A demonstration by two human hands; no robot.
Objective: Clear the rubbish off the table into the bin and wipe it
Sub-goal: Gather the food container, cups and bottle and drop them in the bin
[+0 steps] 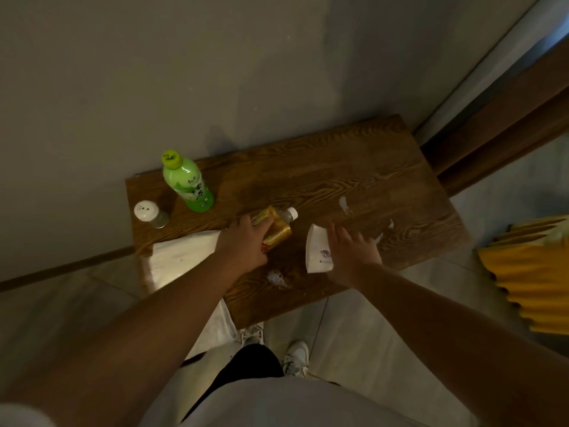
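Observation:
A small wooden table stands against the wall. My left hand is wrapped around a lying bottle with a yellow label and white cap near the table's middle. My right hand rests on a white paper cup lying on its side at the front edge, fingers curled over it. White paper scraps lie to the right, and a crumpled clear bit sits at the front edge. A white cloth hangs over the table's left front corner.
A green tea bottle stands upright at the back left, with a white-topped shaker beside it. A yellow ribbed object stands on the floor to the right. My shoes are just below the table's front edge.

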